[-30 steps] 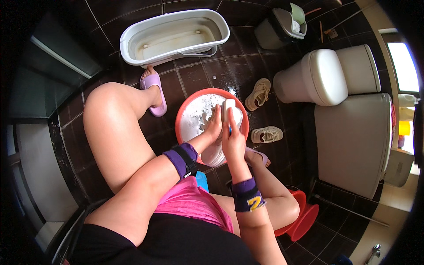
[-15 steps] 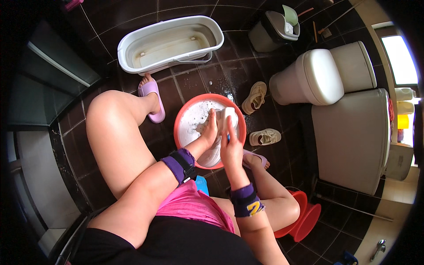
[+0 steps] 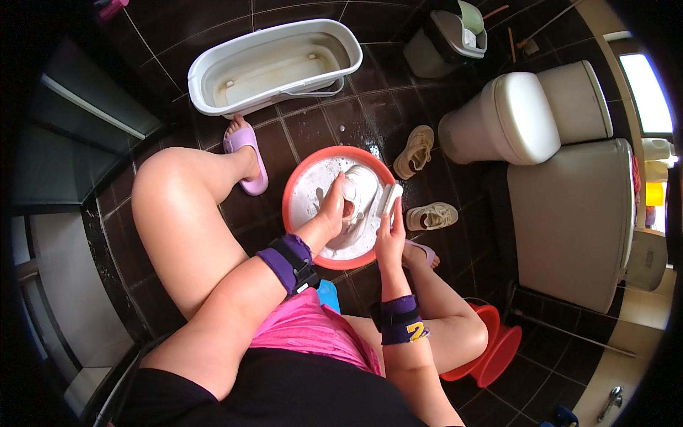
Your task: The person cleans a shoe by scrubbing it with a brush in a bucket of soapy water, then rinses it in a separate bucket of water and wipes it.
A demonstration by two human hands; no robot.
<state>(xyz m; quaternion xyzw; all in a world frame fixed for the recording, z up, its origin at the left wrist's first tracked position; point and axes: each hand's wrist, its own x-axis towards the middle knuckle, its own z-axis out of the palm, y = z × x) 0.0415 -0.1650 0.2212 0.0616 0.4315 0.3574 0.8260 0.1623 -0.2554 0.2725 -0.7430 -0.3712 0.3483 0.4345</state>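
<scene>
A red basin (image 3: 343, 265) full of white suds stands on the floor between my legs. Inside it, a wet white shoe (image 3: 364, 186) sits tilted, its opening towards me. My left hand (image 3: 330, 212) is closed round the shoe's left side, some fingers hidden in or behind it. On the right, over the basin's rim, my right hand (image 3: 390, 240) grips a white scrubbing brush (image 3: 391, 196). The brush lies alongside the shoe's right side; whether its bristles touch the shoe cannot be made out.
Two cream sneakers (image 3: 431, 216) stand right of the basin, near a white toilet (image 3: 491, 121). Beyond the basin is a long white mop bucket (image 3: 206, 107). A grey bin (image 3: 427, 53) stands at the back right. Red plastic ware (image 3: 496, 357) lies by my right leg. Wet dark tiles show around.
My right hand and the brush have moved right, from in front of the shoe to its right side. My left hand has shifted slightly left and down, and more of the shoe shows.
</scene>
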